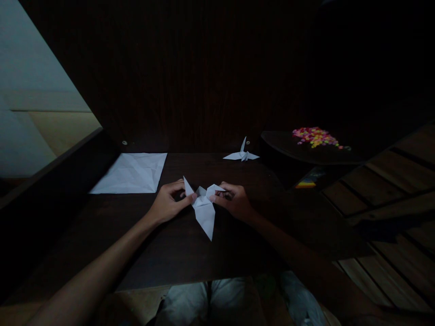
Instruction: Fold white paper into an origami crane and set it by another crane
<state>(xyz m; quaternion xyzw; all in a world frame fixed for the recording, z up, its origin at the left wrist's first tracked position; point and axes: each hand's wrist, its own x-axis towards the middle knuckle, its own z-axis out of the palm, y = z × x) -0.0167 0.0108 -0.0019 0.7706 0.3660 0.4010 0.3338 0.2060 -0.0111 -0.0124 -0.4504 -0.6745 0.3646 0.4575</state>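
Observation:
A white folded-paper crane point(205, 213) is held between my two hands, just above the dark desktop. My left hand point(171, 199) pinches its upright pointed end on the left, thumb in front. On the other side my right hand point(234, 199) grips the part with the bent, beak-like tip, its thumb pressed on the paper. One broad wing points down toward me. The far wing is mostly hidden behind the body. Beyond my right hand, a second white paper crane point(244, 155) stands near the back panel.
A creased white paper sheet point(136, 173) lies flat at the back left. Many small pink and yellow pieces point(316, 137) are heaped on a rounded dark shelf point(278, 140) at the right. A raised dark side board point(61, 158) borders the desk's left. Wooden slats point(390, 181) lie beyond the right side.

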